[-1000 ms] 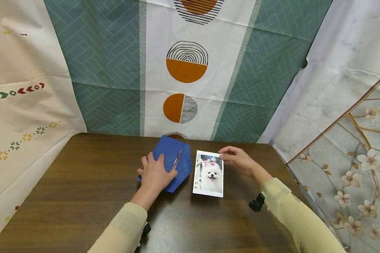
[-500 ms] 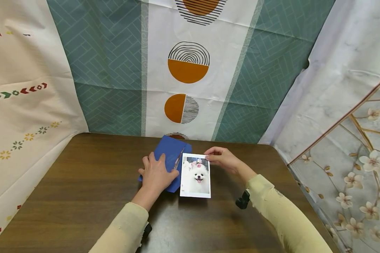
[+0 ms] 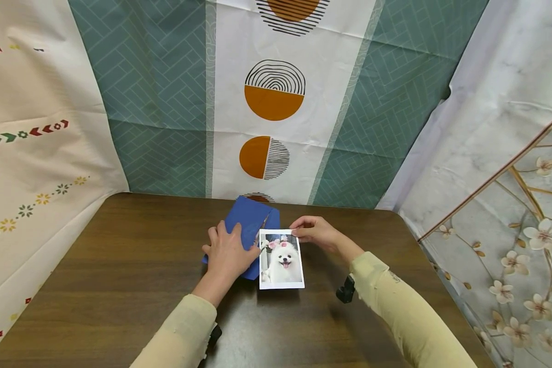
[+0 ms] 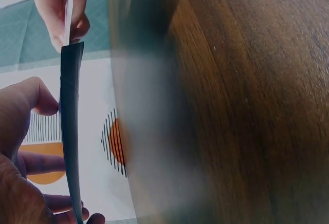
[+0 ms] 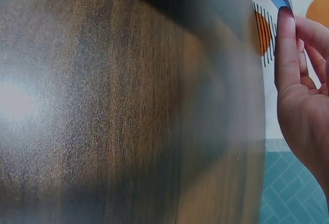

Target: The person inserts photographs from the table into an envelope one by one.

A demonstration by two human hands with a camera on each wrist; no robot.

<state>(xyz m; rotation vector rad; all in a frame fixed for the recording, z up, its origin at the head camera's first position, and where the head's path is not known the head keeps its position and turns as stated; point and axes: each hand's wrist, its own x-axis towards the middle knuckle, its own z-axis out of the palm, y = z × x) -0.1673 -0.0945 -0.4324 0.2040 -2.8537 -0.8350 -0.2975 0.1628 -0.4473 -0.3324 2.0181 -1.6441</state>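
Observation:
My left hand [image 3: 227, 255] holds a blue envelope [image 3: 247, 214] up off the table, fingers spread over it and thumb near its slit-like opening. In the left wrist view the envelope [image 4: 70, 121] shows edge-on, with fingertips on both sides of its lower end. My right hand [image 3: 318, 232] pinches the top right corner of a white-bordered photo [image 3: 282, 260] of a white dog with pink flowers. The photo's left edge overlaps the envelope's opening side in the head view. In the left wrist view the photo [image 4: 69, 8] meets the envelope's end.
A dark brown wooden table [image 3: 119, 286] lies under both hands. Patterned cloth [image 3: 165, 102] hangs behind it, with a white cloth [image 3: 23, 168] on the left and a flowered one [image 3: 510, 245] on the right. Dark wrist cameras [image 3: 346, 290] sit under the sleeves.
My right hand has moved left with the photo, from apart from the envelope to overlapping its right side, then slightly lower. My left hand and the envelope have stayed nearly still.

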